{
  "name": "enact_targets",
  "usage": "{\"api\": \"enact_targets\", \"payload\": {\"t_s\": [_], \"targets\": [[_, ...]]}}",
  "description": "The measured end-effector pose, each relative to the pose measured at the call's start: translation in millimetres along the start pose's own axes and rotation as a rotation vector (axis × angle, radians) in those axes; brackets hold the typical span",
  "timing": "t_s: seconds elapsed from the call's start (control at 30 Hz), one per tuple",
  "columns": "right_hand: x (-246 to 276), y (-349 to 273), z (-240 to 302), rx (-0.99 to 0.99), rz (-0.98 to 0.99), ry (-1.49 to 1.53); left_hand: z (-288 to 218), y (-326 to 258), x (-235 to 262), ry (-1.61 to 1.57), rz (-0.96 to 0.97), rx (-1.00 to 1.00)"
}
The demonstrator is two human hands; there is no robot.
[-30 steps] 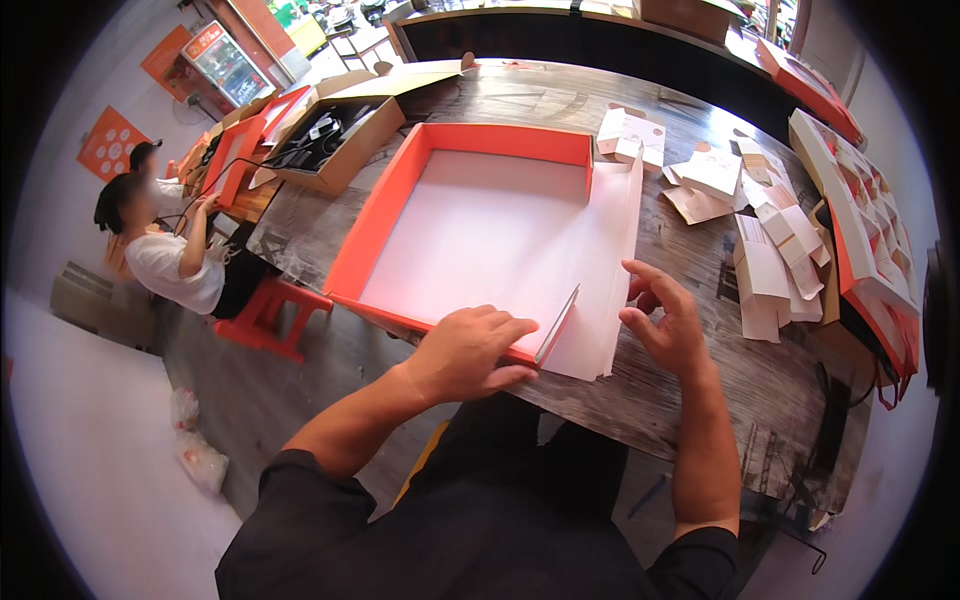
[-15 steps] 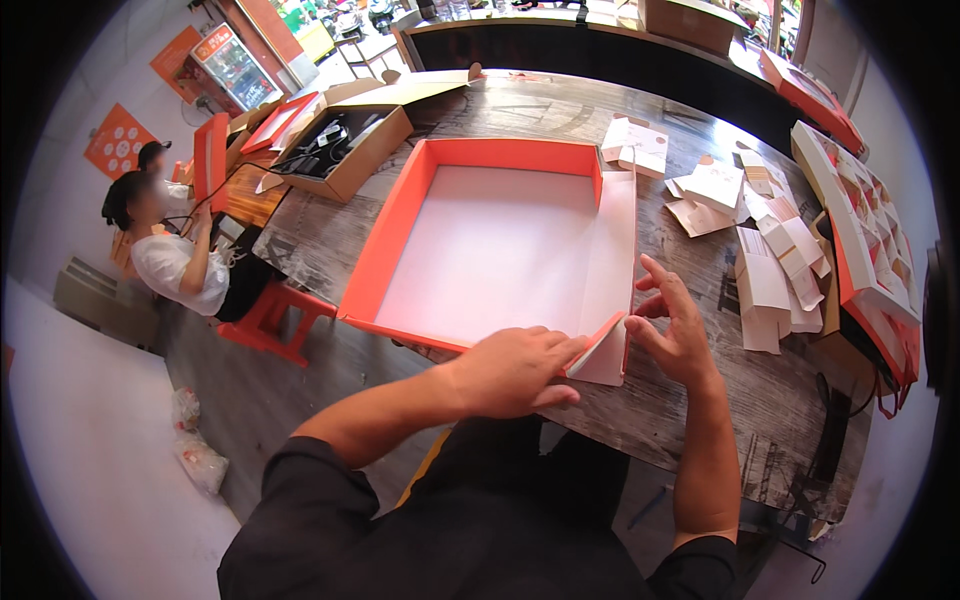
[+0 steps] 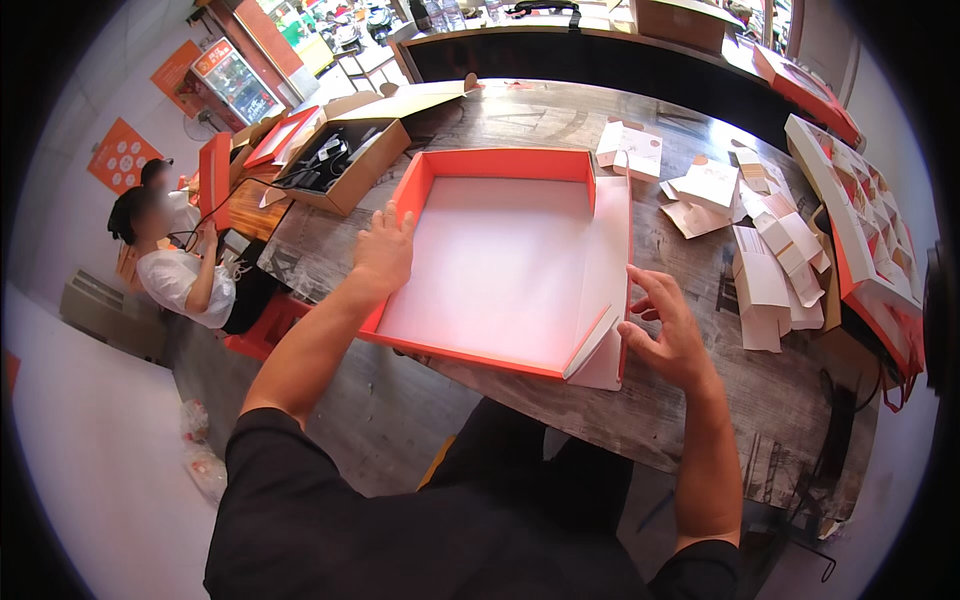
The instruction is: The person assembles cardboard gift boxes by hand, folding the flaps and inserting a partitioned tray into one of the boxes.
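A large orange cardboard box (image 3: 500, 260) with a white inside lies on the wooden table in front of me. Its far, left and near walls stand up, while the right side is a white flap (image 3: 607, 235) lying outward. At the near right corner a small folded tab (image 3: 592, 343) sticks up at a slant. My left hand (image 3: 384, 247) rests over the left wall with its fingers stretched out. Beside the right flap's edge is my right hand (image 3: 664, 327), fingers apart and slightly curled, thumb near the edge, nothing in it.
Several small white cartons (image 3: 705, 185) lie right of the box. A divided tray (image 3: 860, 210) leans at the far right. An open brown carton (image 3: 340, 165) with black items and cables stands back left. A seated person (image 3: 180, 260) holds an orange panel (image 3: 214, 180).
My left hand has left the near right corner and moved to the left wall of the box. The right hand has stayed beside the flap, shifting only slightly.
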State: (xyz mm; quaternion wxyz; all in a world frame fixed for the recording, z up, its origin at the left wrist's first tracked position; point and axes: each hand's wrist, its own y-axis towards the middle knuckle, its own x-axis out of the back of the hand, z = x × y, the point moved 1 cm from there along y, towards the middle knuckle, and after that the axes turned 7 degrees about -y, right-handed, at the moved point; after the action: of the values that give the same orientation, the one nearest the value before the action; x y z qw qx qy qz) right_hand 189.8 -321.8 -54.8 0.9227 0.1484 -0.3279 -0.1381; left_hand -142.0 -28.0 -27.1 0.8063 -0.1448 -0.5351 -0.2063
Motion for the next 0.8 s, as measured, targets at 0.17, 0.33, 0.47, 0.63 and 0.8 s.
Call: {"api": "enact_targets", "payload": {"t_s": [0.17,0.33,0.47,0.63,0.8], "targets": [[1.5,-1.7,-1.7,0.003,0.002,-0.01,-25.9,12.6,6.9,0.074,0.037,-0.029],[1.2,-2.2,1.0,-0.016,0.011,0.004,-27.1,26.7,-0.7,0.067,0.059,0.032],[1.2,-2.8,0.2,-0.005,0.002,-0.006,-33.4,24.9,8.2,0.075,0.115,0.041],[1.9,-1.9,2.9,-0.011,0.003,-0.003,-35.6,23.2,16.4,0.069,0.148,0.053],[3.5,-1.2,5.9,-0.024,0.008,-0.002,-31.1,26.6,11.9,0.061,0.167,0.049]]}}
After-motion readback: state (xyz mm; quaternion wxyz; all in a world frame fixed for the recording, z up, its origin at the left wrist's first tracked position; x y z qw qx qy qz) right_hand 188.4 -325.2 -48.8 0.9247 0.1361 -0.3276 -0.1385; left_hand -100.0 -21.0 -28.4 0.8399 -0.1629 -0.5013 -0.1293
